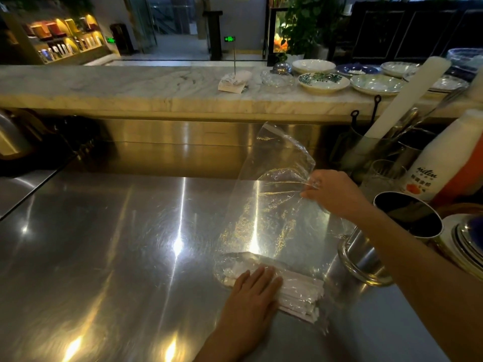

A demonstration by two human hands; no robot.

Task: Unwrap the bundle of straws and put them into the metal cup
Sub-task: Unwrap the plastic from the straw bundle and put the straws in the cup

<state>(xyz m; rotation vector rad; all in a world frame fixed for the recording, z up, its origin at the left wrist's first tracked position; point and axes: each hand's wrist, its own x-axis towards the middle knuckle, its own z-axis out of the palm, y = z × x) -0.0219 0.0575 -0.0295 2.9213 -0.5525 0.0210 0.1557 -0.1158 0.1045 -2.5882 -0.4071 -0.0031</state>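
Observation:
A bundle of white straws [300, 296] lies flat on the steel counter [104, 244] near its front edge, still lying on a sheet of clear plastic wrap [266, 199]. My left hand [251, 296] presses flat on the left part of the bundle. My right hand [334, 192] pinches the far edge of the wrap and holds it lifted and stretched away from the straws. The metal cup [366, 257] stands just right of the bundle, under my right forearm, which hides its mouth.
Right of the cup are a dark-mouthed metal container [407, 218], stacked plates [465, 244], a white bottle [441, 163] and a glass [384, 173]. A marble ledge [130, 84] behind carries several bowls [324, 81] and a receipt spike [234, 82].

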